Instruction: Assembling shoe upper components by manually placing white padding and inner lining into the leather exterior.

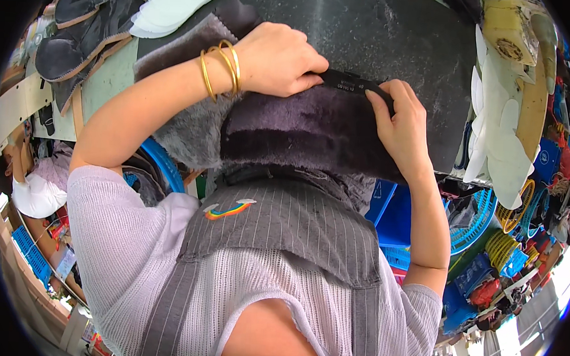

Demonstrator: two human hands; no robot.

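Observation:
A black strip (348, 82) with small white print runs along the far edge of a dark purple plush fur piece (300, 130). My left hand (281, 60), with gold bangles at its wrist, pinches the strip's left end between thumb and fingers. The right end is held by my right hand (402, 123), its thumb in front and its fingers curled over the back. The fur piece hangs over the near edge of the dark worktop (383, 35). Beneath my left forearm lies grey fur (194, 131). Whether the strip is joined to the fur I cannot tell.
Dark shoe uppers (79, 48) and white sole-shaped sheets (175, 4) lie at the far left. More white sheets (503, 134) hang by a yellowish machine (510, 32) at right. Blue baskets (476, 220) stand below. Another person (36, 184) sits at far left.

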